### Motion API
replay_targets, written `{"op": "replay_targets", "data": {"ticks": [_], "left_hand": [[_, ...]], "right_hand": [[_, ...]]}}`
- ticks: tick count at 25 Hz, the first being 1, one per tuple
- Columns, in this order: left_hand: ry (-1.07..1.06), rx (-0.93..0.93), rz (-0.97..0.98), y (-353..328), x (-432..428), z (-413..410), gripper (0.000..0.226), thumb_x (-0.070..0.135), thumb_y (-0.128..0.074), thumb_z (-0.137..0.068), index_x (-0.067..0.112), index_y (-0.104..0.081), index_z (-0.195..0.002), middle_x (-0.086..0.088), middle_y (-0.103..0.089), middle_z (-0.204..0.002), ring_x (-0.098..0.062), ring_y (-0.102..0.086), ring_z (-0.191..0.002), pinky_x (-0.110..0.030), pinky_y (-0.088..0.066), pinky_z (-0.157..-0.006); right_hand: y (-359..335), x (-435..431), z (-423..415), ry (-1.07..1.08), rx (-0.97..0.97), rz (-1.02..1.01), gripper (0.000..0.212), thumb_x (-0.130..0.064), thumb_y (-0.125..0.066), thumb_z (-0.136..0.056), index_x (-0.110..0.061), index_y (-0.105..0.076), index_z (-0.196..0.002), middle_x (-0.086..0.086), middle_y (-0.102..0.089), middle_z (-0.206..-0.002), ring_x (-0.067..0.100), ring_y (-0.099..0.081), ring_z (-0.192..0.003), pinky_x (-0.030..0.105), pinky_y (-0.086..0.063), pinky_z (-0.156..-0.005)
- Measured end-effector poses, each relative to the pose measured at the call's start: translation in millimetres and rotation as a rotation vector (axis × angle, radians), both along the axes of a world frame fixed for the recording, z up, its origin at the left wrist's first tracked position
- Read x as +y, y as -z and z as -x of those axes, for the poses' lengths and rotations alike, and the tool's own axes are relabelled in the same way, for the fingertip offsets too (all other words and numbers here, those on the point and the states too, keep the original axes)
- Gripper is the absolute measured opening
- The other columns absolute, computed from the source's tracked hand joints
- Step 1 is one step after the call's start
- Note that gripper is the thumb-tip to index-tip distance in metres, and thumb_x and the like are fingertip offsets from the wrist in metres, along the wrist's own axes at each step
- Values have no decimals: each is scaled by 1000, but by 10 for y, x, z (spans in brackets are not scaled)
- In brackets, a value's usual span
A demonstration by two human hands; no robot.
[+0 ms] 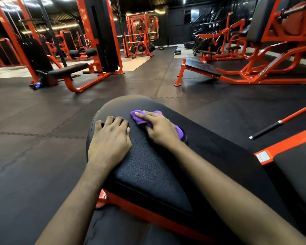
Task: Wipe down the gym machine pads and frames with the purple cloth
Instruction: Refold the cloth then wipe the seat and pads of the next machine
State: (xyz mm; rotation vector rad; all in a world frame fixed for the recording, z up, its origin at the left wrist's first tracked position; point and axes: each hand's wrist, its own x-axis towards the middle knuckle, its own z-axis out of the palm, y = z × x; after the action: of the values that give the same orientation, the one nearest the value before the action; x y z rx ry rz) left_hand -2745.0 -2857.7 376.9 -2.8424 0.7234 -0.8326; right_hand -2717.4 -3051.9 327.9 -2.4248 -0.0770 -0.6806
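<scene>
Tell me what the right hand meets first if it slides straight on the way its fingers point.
Nothing but bare pad, then its rounded far edge. The right hand, pressing the purple cloth, points past the left hand, likely clearing it.

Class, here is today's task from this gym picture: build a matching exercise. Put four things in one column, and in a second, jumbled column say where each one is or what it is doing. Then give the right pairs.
Column one
1. left hand
2. right hand
3. purple cloth
4. bar with the black grip

Column two
A. lies between a hand and the black pad
B. rests bare on the pad, beside the cloth
C. juts out at the right, touched by no hand
D. presses down on the cloth

Pairs: 1-B, 2-D, 3-A, 4-C
</scene>
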Motion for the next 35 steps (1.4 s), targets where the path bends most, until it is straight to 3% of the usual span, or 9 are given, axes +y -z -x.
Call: {"op": "replay_targets", "data": {"ticks": [3, 7, 12, 16, 21, 23, 29, 32, 35], "left_hand": [[16, 9, 20, -1, 13, 11, 41, 34, -27, -92, 23, -63, -109, 5, -62, -122, -22, -51, -114, -43, -34, -93], [9, 21, 11, -19, -3, 17, 40, 35, -28, -92, 23, -63, -108, 4, -62, -120, -23, -51, -114, -45, -36, -92], [-10, 18, -3, -30, -24, 9, 28, 32, -37, -98, 21, -61, -105, 1, -61, -118, -24, -49, -114, -45, -35, -92], [-4, 26, 3, -60, -65, 13, 25, 31, -40, -98, 17, -61, -103, -4, -61, -115, -27, -49, -113, -49, -35, -93], [22, 108, 102, -61, -33, 56, 24, 27, -42, -99, 19, -64, -107, -2, -63, -121, -26, -48, -119, -47, -32, -100], [56, 155, 177, -48, -128, 179, 24, 25, -43, -99, 19, -65, -108, -1, -64, -120, -25, -48, -121, -46, -30, -104], [231, 192, 79, 241, -399, 529, 26, 25, -40, -100, 22, -62, -113, 3, -62, -124, -19, -48, -125, -44, -24, -114], [215, 175, 48, 302, -405, 555, 24, 23, -37, -100, 20, -59, -110, -1, -63, -119, -22, -51, -121, -47, -24, -116], [205, 159, 36, 324, -424, 585, 21, 21, -40, -98, 19, -59, -107, -3, -64, -117, -25, -54, -117, -50, -27, -115]], "right_hand": [[264, -433, 58, 46, 42, -125, 58, -25, -47, -82, -53, -58, -132, -23, -56, -141, 2, -52, -130, 30, -48, -103], [737, -1313, 532, 382, 247, -249, 46, -28, -56, -92, -56, -59, -127, -16, -68, -119, 18, -67, -101, 28, -50, -80], [1016, -1713, 1138, 705, 399, -335, 41, -32, -53, -95, -52, -60, -130, 5, -63, -137, 34, -59, -121, 38, -47, -95], [663, -864, 1223, 558, 276, -236, 39, -39, -53, -93, -60, -58, -126, -10, -73, -116, 22, -65, -113, 34, -49, -91], [461, 5, 1472, 168, 31, -58, 47, -25, -60, -96, -50, -57, -136, -22, -53, -145, 4, -44, -134, 29, -42, -102], [645, -263, 1530, 200, 40, -174, 46, -20, -62, -95, -46, -61, -134, -19, -56, -143, 6, -46, -134, 26, -41, -107], [1059, -1171, 2048, 628, 335, -357, 40, -28, -56, -97, -49, -61, -130, -10, -60, -140, 23, -56, -126, 38, -45, -96], [849, -900, 2110, 776, 432, -374, 40, -31, -50, -97, -51, -59, -131, -3, -66, -131, 30, -60, -119, 36, -46, -93], [486, -55, 1898, 656, 285, -216, 41, -34, -53, -95, -50, -58, -132, -8, -64, -134, 27, -60, -120, 37, -49, -94]]}}
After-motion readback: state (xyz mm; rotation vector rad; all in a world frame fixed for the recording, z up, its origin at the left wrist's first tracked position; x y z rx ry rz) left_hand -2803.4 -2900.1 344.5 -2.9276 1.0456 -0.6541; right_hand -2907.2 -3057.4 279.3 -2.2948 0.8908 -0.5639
